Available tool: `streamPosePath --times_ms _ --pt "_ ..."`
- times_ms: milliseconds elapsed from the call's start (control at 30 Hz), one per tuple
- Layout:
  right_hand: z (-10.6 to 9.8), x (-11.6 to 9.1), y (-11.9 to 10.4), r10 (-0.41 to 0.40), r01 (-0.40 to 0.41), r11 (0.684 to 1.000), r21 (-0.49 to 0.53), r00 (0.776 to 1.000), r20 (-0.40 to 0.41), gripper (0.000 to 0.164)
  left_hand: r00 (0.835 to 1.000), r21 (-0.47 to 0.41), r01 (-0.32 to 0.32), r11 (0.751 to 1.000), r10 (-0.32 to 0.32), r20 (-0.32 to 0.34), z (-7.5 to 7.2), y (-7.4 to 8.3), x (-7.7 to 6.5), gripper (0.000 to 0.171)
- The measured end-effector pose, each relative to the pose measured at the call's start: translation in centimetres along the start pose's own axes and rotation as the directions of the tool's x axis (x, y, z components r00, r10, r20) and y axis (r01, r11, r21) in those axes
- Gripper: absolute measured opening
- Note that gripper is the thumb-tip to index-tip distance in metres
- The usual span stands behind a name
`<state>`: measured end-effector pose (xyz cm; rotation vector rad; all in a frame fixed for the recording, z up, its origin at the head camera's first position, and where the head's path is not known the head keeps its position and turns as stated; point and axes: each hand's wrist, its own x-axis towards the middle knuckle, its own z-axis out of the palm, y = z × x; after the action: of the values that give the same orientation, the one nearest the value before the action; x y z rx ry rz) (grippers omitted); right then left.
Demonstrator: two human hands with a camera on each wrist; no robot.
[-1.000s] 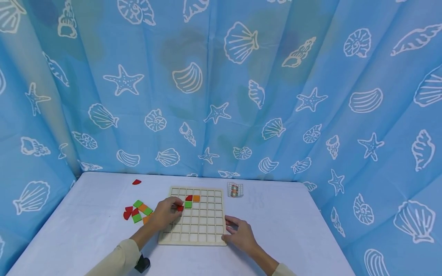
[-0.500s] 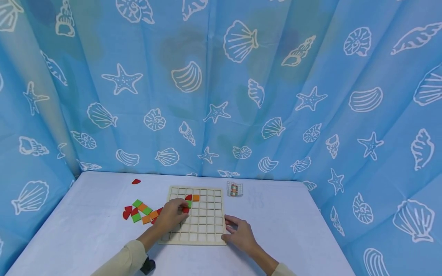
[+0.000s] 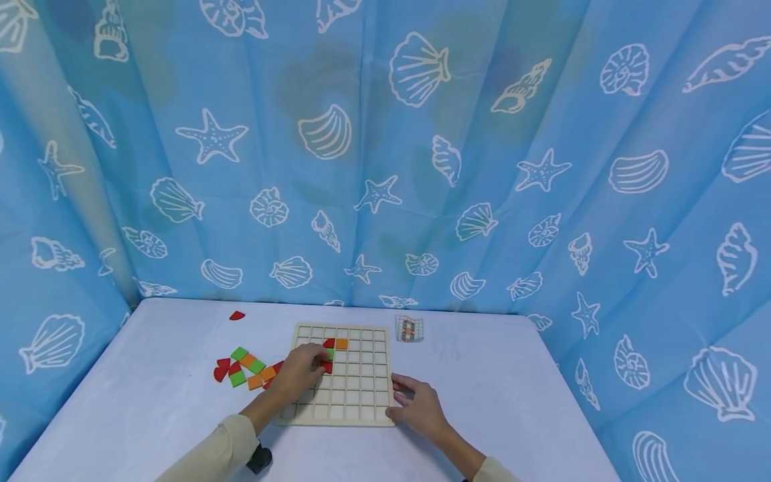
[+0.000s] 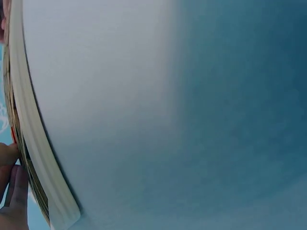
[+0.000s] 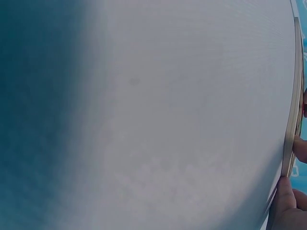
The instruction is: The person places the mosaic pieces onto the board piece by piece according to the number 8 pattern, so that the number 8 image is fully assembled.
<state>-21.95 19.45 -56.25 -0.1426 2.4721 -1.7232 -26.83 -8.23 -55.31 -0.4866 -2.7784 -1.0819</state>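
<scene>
A pale gridded board (image 3: 360, 383) lies on the white table. My left hand (image 3: 300, 371) is over its upper left part, thumb and fingertips pinching a red tile (image 3: 328, 367) at a cell just below a green tile (image 3: 330, 354). Fingers partly cover both. Above the green one sit a red quarter-round tile (image 3: 328, 343) and, beside it, an orange square tile (image 3: 341, 344). My right hand (image 3: 419, 406) grips the board's right edge near the lower corner. In the right wrist view, the thumb and fingers of the right hand (image 5: 288, 206) meet the board's edge (image 5: 290, 139).
Several loose red, green and orange tiles (image 3: 247, 367) lie left of the board, a few partly behind the left hand. One red tile (image 3: 237, 315) is apart near the back edge. A small pattern card (image 3: 409, 329) lies beyond the board's right corner. A blue shell-print curtain (image 3: 385, 154) surrounds the table.
The left hand has carried the red tile rightward over the board to the cell below the green tile. The right hand keeps its hold on the board's edge.
</scene>
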Motion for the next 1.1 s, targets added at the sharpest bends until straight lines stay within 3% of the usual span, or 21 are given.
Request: streamPosePath --times_ms 133,367,833,1100 --pt "-0.1 -0.1 -0.2 -0.002 0.002 1.0 -0.001 1.0 -0.005 0.068 1.0 0.03 0.007 1.0 -0.006 -0.002 0.2 0.1 0.1 0.026" --pt "-0.1 -0.1 -0.1 -0.008 0.008 1.0 -0.013 1.0 -0.005 0.068 0.998 -0.041 0.056 0.998 -0.057 -0.03 -0.4 -0.4 0.0 0.024" --pt "0.0 -0.4 -0.5 -0.025 0.025 1.0 -0.017 1.0 -0.006 0.068 0.97 0.008 0.228 0.974 -0.227 -0.082 -5.1 -3.1 -1.9 0.034" --pt "0.1 -0.4 -0.3 -0.012 0.012 1.0 -0.019 1.0 -0.009 0.068 0.968 0.034 0.25 0.968 -0.249 -0.044 -6.6 -3.6 -3.5 0.05"
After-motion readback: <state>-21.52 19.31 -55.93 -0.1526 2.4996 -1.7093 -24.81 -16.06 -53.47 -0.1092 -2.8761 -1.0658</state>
